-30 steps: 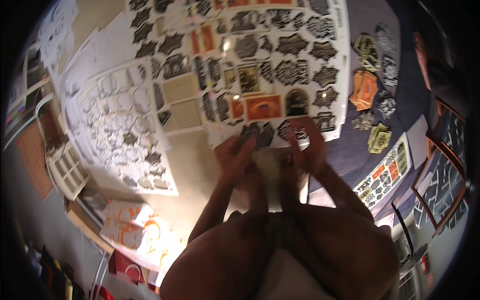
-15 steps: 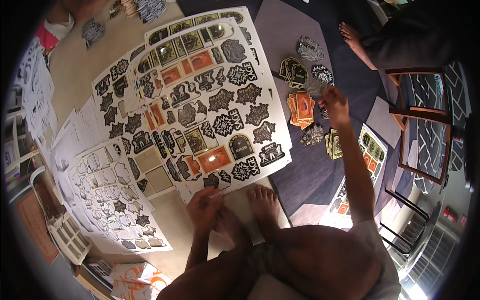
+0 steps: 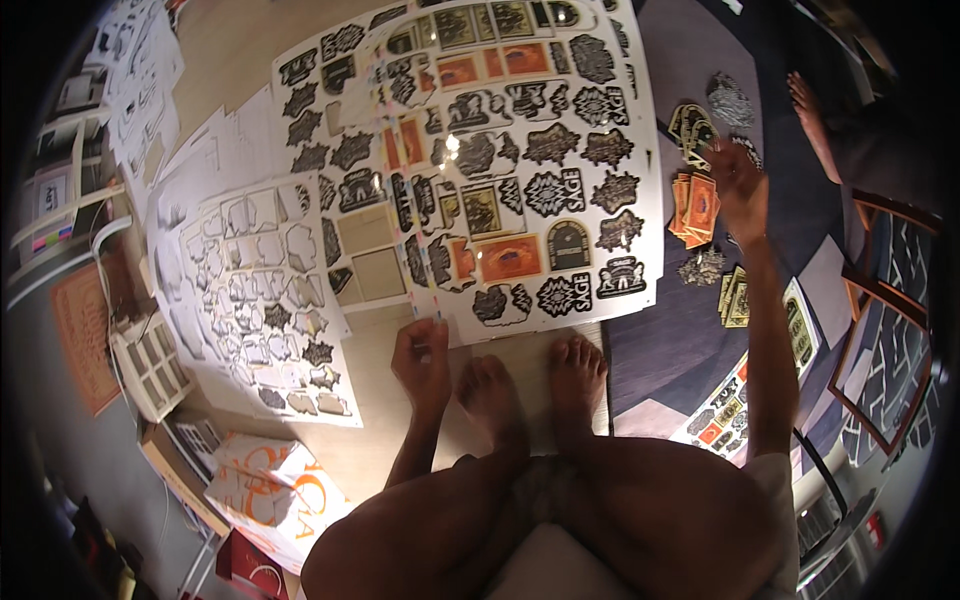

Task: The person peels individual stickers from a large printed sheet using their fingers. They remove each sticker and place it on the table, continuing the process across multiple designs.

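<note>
A large printed sticker sheet (image 3: 560, 322), with black-and-white, orange and gold die-cut designs, lies in front of my feet. My left hand (image 3: 420, 362) is closed at its near left corner, fingertips pinching the edge. My right hand (image 3: 742, 190) reaches over sorted sticker piles, its fingers bent together; whatever they hold is hidden. Beside its fingertips are black arch-shaped stickers (image 3: 690, 132), with a grey-patterned pile (image 3: 731, 100) farther off. Orange rectangular stickers (image 3: 694, 208) lie just left of that hand. Nearer are a dark jagged pile (image 3: 702, 267) and gold-and-black cards (image 3: 735, 298).
A mostly peeled sheet (image 3: 260, 300) lies to the left. Another sticker strip (image 3: 740, 390) is under my right forearm. Another person's foot (image 3: 815, 125) stands at the far right by a wooden-framed chair (image 3: 870, 330). A white-and-orange bag (image 3: 270, 490) sits near left.
The view has shifted, so the sheet and piles appear farther right. My right hand has moved slightly left toward the arch stickers; the blurred grey thing under its fingers no longer shows.
</note>
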`<state>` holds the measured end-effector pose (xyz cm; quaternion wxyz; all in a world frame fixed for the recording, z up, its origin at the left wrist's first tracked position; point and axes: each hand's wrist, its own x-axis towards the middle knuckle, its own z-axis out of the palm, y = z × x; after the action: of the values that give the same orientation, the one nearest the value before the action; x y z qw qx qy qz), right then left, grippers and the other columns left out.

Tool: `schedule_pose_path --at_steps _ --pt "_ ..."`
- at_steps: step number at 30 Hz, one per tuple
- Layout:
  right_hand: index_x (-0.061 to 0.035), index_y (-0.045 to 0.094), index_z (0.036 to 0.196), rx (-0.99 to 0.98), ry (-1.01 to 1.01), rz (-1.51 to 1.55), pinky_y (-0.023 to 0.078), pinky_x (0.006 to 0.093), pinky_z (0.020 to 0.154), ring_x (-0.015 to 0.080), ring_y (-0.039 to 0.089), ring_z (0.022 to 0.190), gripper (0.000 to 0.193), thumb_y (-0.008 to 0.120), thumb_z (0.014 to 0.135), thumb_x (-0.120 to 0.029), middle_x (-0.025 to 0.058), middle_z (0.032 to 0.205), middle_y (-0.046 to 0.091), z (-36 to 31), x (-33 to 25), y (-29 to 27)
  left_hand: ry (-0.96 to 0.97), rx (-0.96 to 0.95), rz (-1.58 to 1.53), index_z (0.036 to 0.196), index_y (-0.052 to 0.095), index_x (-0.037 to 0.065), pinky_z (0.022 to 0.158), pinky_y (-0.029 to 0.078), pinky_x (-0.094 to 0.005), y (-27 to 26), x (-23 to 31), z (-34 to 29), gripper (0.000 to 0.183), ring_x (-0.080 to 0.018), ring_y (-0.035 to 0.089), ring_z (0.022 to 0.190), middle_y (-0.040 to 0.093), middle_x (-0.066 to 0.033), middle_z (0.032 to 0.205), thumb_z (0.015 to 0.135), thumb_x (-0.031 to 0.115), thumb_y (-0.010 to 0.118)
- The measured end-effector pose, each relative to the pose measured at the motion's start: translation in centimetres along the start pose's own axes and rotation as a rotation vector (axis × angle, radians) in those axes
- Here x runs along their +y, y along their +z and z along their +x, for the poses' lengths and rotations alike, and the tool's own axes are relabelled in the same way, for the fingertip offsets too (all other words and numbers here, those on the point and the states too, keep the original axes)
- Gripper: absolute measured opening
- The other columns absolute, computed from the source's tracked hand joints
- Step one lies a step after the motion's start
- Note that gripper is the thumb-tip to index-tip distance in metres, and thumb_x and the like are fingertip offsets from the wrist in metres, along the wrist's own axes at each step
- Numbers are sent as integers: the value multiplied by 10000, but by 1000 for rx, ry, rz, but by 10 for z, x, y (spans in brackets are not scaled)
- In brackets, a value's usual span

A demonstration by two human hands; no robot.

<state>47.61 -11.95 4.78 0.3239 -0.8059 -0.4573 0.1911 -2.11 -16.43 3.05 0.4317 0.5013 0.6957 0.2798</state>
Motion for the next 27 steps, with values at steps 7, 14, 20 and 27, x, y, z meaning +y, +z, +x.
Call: schedule_pose_path --at_steps 7,14,20,27 --pt "-21 638 1129 -315 -440 130 506 369 825 258 622 929 298 736 851 -66 115 1013 635 -127 -111 131 -81 35 -50 1152 609 13 753 546 -299 3 -7 8 325 -138 651 845 667 -82 1037 891 144 752" --pt "-20 622 1009 -275 -637 -177 435 438 825 297 556 981 302 748 793 -189 119 1051 571 -113 -142 170 -182 -47 -124 1183 597 2 741 542 -278 5 1 10 368 -136 657 842 674 -92 1021 892 156 760" --pt "-42 598 1056 -322 -619 -193 421 456 844 298 553 997 380 774 778 -232 121 1049 569 -119 -137 168 -268 -140 -132 1079 648 4 659 504 -236 15 2 6 282 -75 601 714 654 -29 802 889 169 775" --pt "-56 584 1066 -385 -610 -148 398 454 832 299 539 984 404 787 770 -242 124 1025 557 -120 -136 163 -203 -223 -268 918 671 -12 596 413 -193 16 -5 3 139 -17 487 658 572 46 708 918 110 738"
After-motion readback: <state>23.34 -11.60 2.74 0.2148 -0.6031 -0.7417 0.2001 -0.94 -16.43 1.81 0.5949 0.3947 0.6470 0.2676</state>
